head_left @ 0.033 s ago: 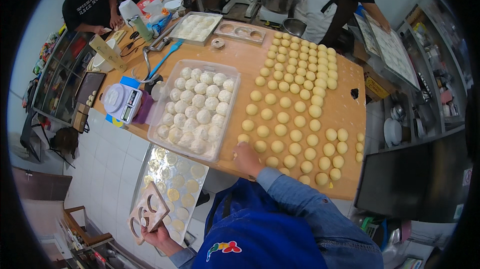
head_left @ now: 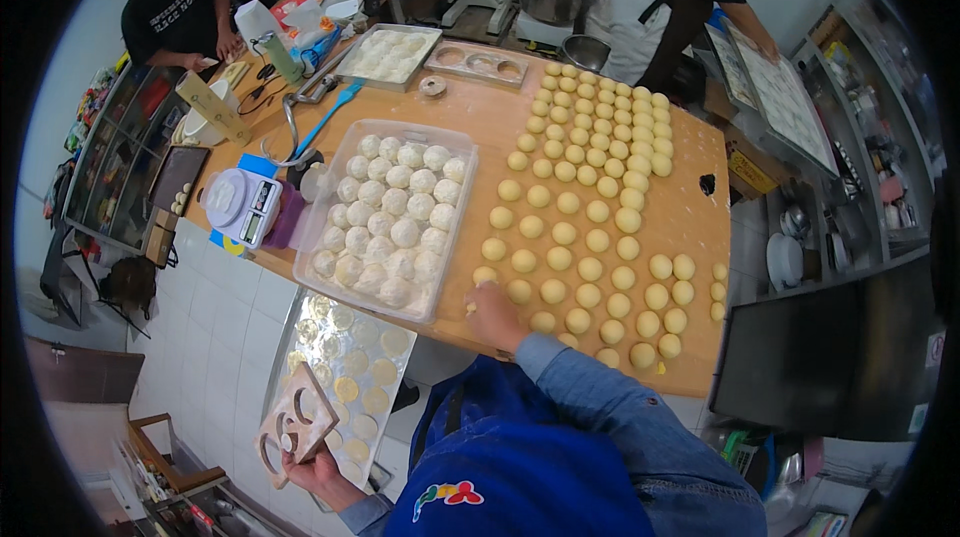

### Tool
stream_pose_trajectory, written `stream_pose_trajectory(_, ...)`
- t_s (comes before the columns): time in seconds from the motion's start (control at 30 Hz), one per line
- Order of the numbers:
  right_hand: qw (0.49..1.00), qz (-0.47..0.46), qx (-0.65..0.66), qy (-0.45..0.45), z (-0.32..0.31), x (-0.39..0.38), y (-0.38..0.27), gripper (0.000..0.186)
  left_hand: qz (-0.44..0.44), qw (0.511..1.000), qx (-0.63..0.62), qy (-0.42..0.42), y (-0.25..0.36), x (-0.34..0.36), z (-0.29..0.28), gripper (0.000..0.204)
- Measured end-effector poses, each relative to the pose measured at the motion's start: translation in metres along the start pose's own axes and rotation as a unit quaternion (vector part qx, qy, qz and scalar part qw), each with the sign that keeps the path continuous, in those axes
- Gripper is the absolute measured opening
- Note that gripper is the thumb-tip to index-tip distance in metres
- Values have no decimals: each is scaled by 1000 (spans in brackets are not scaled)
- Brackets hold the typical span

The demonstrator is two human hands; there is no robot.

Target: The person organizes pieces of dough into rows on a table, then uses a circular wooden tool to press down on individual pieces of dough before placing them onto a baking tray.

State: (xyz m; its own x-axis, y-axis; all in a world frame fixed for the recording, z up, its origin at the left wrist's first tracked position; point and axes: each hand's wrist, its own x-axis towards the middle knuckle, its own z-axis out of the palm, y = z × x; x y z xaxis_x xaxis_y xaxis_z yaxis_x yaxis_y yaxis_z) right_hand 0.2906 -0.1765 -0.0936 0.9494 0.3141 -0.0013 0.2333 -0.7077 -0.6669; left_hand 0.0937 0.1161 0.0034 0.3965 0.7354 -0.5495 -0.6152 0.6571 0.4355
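- Hands first, all places taken from the clear tub [head_left: 456, 237]. From my remote station I find the left hand [head_left: 318, 474] closed around a wooden mould [head_left: 306, 423] with round openings, nearward of the tub and to its left, above a metal tray [head_left: 322, 323] of flat discs.
- Right hand [head_left: 494, 317]: I record it just right of the tub's near end, fingers bent down at the surface [head_left: 685, 207]; I cannot tell whether they grip anything.
- Governing relation, in my judgement: the yellow dough balls [head_left: 559, 258] stand in rows right of the tub, ahead and rightward of the right hand, clearly the nearer one. The left hand is well apart from them. The mould's long axis slants, far end toward the tub.
- In the tub I note rows of floured white balls [head_left: 405, 232].
- Outward: a scale [head_left: 258, 220] left of the tub; a second mould [head_left: 476, 65] beyond it.
- Farthest beyond, two co-workers, left and right.
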Motion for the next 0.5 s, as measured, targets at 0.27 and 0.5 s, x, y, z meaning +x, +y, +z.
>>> stream_pose_trajectory(0.27, 942, 147, 194, 233, -87, -56, 69, 23, -24, 999, 22, -41, -18, 16, 3, 43)
stream_pose_trajectory(0.5, 843, 360, -13, 399, -185, -207, 219, 14, -65, 996, 39, -36, -48, 7, 15, 44)
